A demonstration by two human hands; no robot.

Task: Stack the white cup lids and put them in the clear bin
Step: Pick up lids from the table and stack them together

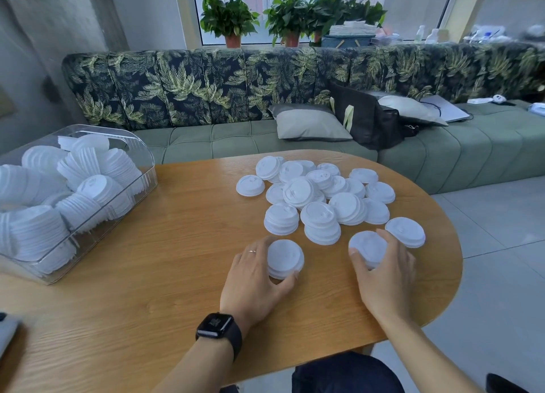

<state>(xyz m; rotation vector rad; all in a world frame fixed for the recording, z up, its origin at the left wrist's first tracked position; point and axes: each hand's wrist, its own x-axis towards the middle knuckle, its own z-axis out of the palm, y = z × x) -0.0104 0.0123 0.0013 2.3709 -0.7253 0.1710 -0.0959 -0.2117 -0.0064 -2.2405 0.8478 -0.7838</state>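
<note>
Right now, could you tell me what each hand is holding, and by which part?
Left hand grips a small lid stack around its rim; right hand grips a second stack likewise.

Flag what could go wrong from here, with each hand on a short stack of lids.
1. The left grip and right grip hold the left stack and right stack by their sides only; joining them could spill lids.
2. The bin is already crowded with leaning stacks; another could topple some.
3. A lone lid lies beside the right grip, toward the table edge; a nudge might knock it off.
</note>
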